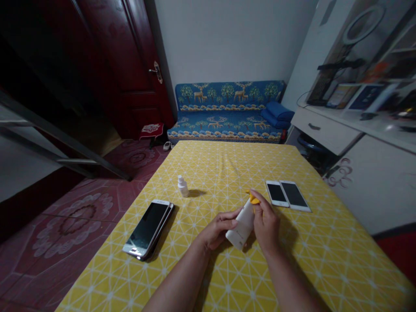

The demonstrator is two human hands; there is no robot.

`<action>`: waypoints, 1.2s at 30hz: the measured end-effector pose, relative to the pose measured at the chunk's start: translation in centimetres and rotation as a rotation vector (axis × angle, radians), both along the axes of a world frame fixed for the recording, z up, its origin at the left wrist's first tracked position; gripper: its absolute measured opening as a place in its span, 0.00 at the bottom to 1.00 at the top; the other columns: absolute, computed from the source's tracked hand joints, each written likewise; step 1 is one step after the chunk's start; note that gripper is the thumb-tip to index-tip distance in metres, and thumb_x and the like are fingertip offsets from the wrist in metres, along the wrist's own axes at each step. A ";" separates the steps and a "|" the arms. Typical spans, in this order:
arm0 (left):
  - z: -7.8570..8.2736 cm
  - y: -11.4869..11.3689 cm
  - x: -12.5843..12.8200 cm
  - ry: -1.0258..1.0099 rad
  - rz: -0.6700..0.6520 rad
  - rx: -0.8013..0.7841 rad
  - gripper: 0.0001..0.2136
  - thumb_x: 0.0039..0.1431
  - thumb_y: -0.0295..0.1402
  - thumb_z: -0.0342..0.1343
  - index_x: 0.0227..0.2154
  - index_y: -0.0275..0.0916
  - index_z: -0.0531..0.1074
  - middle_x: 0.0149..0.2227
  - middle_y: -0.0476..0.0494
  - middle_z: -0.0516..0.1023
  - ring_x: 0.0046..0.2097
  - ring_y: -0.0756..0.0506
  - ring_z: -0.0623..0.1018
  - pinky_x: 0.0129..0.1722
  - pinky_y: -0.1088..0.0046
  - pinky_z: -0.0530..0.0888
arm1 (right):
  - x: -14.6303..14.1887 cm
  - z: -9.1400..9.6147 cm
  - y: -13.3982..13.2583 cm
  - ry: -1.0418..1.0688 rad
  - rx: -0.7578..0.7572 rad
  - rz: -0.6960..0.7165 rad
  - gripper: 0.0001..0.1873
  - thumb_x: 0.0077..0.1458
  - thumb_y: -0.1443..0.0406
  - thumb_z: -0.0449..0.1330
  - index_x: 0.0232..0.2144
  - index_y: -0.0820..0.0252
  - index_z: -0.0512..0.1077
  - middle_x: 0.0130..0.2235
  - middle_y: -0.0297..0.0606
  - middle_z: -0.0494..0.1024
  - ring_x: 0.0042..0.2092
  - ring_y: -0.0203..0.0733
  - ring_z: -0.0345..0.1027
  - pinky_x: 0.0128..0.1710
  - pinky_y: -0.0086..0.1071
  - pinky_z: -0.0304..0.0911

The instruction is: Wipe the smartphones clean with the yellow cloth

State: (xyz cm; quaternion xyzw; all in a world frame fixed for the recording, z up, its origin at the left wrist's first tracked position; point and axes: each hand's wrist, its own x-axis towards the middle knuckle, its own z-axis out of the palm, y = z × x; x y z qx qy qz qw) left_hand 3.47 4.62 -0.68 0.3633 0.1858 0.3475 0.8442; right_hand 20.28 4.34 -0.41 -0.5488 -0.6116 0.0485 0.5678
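My left hand point(217, 229) and my right hand point(267, 223) both grip a white spray bottle point(242, 225) with a yellow nozzle point(253, 198), held tilted above the yellow tablecloth point(325, 260). The left fingers wrap the bottle's body. My right fingers close near its yellow top. A small white bottle point(183, 186) stands upright on the cloth, up and left of my hands.
Two stacked phones point(147, 228) lie to the left; two more phones point(287, 195) lie side by side to the right. A blue sofa point(227, 112) stands beyond the table, a dark red door point(136, 65) at left, a white cabinet point(357, 143) at right.
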 end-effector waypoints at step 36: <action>-0.5 1.0 -0.5 -0.319 0.346 -0.276 0.26 0.60 0.31 0.57 0.61 0.45 0.63 0.51 0.42 0.77 0.42 0.46 0.79 0.43 0.67 0.76 | -2.9 -1.0 -0.7 -0.115 0.048 0.160 0.23 0.60 0.75 0.48 0.53 0.55 0.73 0.56 0.42 0.74 0.57 0.43 0.69 0.52 0.40 0.72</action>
